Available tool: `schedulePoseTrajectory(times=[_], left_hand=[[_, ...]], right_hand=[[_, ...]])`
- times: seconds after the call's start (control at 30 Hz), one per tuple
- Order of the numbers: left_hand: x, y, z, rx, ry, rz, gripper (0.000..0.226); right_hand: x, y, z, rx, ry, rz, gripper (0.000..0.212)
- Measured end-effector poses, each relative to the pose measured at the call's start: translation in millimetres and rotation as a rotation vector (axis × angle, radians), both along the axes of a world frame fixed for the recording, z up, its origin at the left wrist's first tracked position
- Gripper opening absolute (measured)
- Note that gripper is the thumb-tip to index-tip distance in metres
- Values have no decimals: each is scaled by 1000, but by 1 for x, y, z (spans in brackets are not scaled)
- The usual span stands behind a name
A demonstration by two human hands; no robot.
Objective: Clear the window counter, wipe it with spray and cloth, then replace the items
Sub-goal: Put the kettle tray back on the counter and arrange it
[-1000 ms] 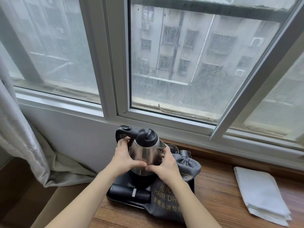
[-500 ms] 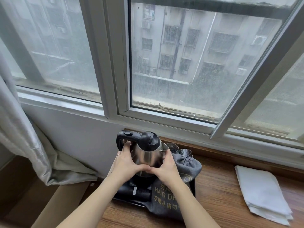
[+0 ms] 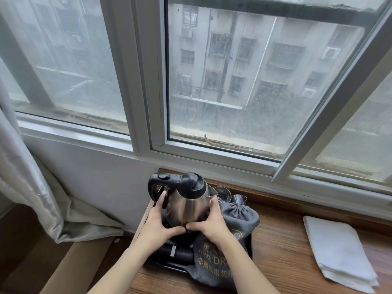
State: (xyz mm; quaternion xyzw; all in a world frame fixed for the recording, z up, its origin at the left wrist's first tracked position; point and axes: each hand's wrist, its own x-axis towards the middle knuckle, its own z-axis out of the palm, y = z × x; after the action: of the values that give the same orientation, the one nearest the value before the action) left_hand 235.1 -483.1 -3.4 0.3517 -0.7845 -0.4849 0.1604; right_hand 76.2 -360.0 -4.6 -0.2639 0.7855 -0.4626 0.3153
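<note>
A steel kettle (image 3: 188,205) with a black lid and handle stands over a black tray (image 3: 249,247) at the left end of the wooden window counter (image 3: 282,257). My left hand (image 3: 158,227) and my right hand (image 3: 212,222) grip its body from both sides, thumbs meeting in front. A grey hair-dryer bag (image 3: 224,257) with gold lettering lies on the tray under my right wrist. Two glasses (image 3: 230,195) stand behind the bag. A black cylinder (image 3: 176,252) lies at the tray's front. A folded white cloth (image 3: 337,251) lies on the counter to the right.
The window frame (image 3: 212,160) runs close behind the counter, with an angled sash (image 3: 331,111) on the right. A grey curtain (image 3: 23,177) hangs at the left. Below the counter's left end there is a drop to a brown box (image 3: 72,270).
Both hands have carried the kettle slightly lower over the tray. The view has shifted a little to the left.
</note>
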Motion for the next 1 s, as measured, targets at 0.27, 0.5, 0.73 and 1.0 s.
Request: schedulePoseTrajectory(times=[0.27,0.5,0.73,1.0], left_hand=[[-5,-5,-10,85,124,5,117],[7,-19,-9,137,47,-6,118],[8,-23,-8,117,29,-29,118],[8,-16,1,120,-54,-26,118]], right_hand=[[4,-7,-3,-22,-63,-24,100],[16,-16,-2,12,-12,-6,117],[16,-16,0,17,18,7,109],[17,-10,15,51,61,29,106]])
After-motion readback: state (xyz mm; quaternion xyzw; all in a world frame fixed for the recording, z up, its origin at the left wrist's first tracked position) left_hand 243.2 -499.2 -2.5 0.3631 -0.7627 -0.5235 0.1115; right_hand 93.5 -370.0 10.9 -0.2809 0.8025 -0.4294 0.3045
